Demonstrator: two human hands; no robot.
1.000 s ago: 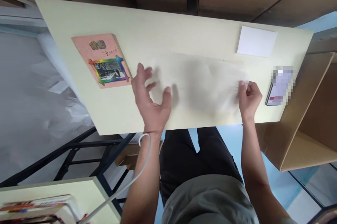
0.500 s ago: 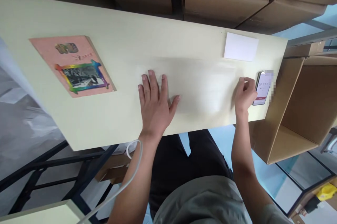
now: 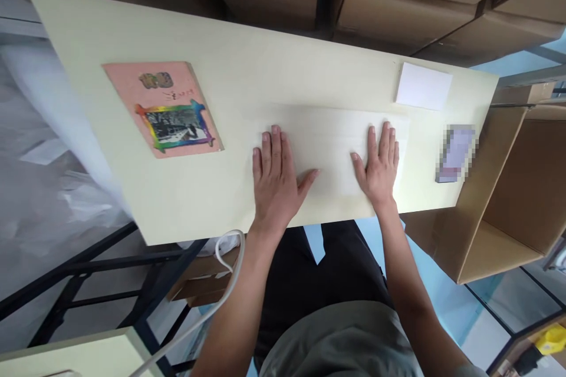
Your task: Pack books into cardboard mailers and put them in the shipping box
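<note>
Lying flat with fingers stretched out, my left hand [image 3: 279, 185] presses on the left part of a thin, pale, see-through sheet [image 3: 333, 138]. The sheet barely stands out from the cream table [image 3: 230, 200], so its exact kind is hard to make out. On the sheet's right part rests my right hand [image 3: 379, 173], palm down, its thumb spread away from the fingers. Neither hand holds anything. To the left lies a pink book [image 3: 177, 141], with a rainbow-framed picture on its cover, apart from my left hand.
A flat white rectangular stack [image 3: 423, 87] lies at the table's back right. Nearer the right edge is a phone [image 3: 455, 153], its screen blurred out. An open cardboard box [image 3: 490, 188] stands beyond that edge, and closed cartons [image 3: 402, 17] line the back. A white cable [image 3: 230, 288] crosses my left forearm.
My right hand has moved left from beside the phone and opened flat onto the sheet. My left hand stays flat on it. The whole view has shifted slightly.
</note>
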